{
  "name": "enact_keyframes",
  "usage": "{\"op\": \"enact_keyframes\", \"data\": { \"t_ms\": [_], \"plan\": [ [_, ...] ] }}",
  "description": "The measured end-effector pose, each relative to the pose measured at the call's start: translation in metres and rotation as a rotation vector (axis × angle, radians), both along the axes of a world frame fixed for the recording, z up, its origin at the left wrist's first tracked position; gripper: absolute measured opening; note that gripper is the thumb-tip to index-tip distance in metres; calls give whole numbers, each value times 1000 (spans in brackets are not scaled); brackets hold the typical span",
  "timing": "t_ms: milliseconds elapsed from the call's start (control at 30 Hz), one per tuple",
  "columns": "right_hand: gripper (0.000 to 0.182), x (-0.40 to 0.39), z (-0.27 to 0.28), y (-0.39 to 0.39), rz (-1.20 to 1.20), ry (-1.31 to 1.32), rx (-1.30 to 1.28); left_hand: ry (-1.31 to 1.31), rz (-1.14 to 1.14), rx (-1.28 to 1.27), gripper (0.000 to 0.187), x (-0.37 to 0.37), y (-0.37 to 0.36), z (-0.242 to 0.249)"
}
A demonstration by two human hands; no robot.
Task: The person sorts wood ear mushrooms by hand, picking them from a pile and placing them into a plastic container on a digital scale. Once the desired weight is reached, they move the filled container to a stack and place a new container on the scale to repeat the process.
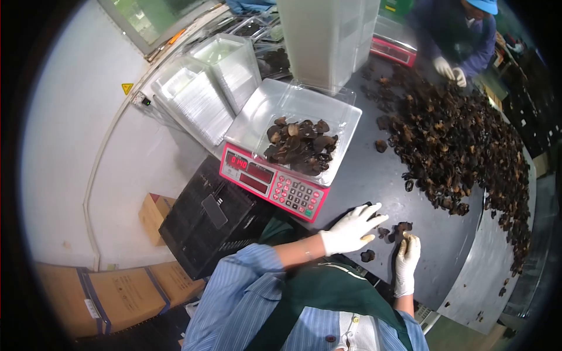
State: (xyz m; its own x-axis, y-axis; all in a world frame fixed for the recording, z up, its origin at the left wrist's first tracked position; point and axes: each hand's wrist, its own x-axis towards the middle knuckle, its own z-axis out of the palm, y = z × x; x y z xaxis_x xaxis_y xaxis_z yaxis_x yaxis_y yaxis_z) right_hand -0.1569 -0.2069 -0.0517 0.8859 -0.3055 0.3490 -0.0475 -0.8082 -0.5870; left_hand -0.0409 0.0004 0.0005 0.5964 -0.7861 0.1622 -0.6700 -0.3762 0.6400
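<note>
White gloves cover both of my hands. My left hand [353,229] is spread over the grey table [363,175] just below the red scale [275,184], fingers apart. To its right, my right hand [408,257] pinches at a dark, fungus-like piece [403,228] near the table's front edge. A few small dark pieces [368,255] lie between and below the hands. On the scale, a clear plastic tray [345,123] holds a heap of dark brown pieces [301,143], and the red display reads 0140.
A large pile of dark pieces [456,140] covers the table's right side. A co-worker [451,41] in white gloves works behind it. Stacked clear containers [205,93] stand at the left, tall stacked bins [328,41] behind the scale. A black crate [205,216] and cardboard boxes [126,292] are lower left.
</note>
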Motion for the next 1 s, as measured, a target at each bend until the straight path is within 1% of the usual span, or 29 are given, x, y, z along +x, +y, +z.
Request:
{"op": "enact_keyframes", "data": {
  "t_ms": [33,100,133,167,267,300,333,400,433,500,533,567,600,667,733,767,800,833,867,900,933,1000],
  "plan": [
    [18,-2,1,0,-9,3,-1,-162,29,50,48,-3,-10,-16],
    [13,-6,0,0,-30,-33,4,-288,16,151,44,-2,-20,-29],
    [12,-7,-2,-2,-56,-50,65,-352,5,202,42,-1,-25,-34],
    [12,-9,-6,-4,-84,-70,128,-401,21,211,33,2,-29,-40],
    [9,-11,-11,-7,-200,-78,256,-449,30,130,28,6,-25,-51],
    [8,-11,-12,-8,-224,-69,314,-383,38,113,26,5,-21,-44],
    [7,-10,-15,-7,-216,-147,342,-374,54,63,26,4,-17,-42],
    [7,-11,-12,-7,-244,-106,373,-354,96,-31,25,5,-10,-36],
    [6,-7,-14,-7,-233,-206,307,-324,114,-111,22,5,-9,-30],
    [8,-11,-4,-6,-361,-159,700,-191,71,-283,21,8,-11,-24],
    [9,-11,-1,-4,-412,-121,904,-123,60,-360,20,10,-8,-13],
    [11,-11,-5,-3,-354,-166,982,-89,53,-417,19,9,-7,-1],
    [13,-10,11,9,-381,-107,979,-2,59,-446,17,9,-4,16],
    [12,-13,16,21,-357,-15,959,62,56,-563,17,13,11,54],
    [14,-1,34,39,-418,73,830,-84,145,-598,20,25,35,90],
    [19,5,30,45,-354,29,698,-123,164,-623,22,35,53,99],
    [17,18,32,48,-272,84,785,-187,226,-632,23,48,69,103],
    [15,38,55,64,-196,-11,797,-260,299,-620,23,60,80,104],
    [13,56,67,71,-108,62,868,-340,392,-584,22,70,101,104],
    [12,77,89,91,-14,44,853,-340,438,-560,21,81,116,104],
    [12,99,111,107,63,10,820,-369,478,-536,21,92,129,101],
    [14,138,132,135,184,-131,564,-371,527,-396,20,107,146,93]
  ]
}}
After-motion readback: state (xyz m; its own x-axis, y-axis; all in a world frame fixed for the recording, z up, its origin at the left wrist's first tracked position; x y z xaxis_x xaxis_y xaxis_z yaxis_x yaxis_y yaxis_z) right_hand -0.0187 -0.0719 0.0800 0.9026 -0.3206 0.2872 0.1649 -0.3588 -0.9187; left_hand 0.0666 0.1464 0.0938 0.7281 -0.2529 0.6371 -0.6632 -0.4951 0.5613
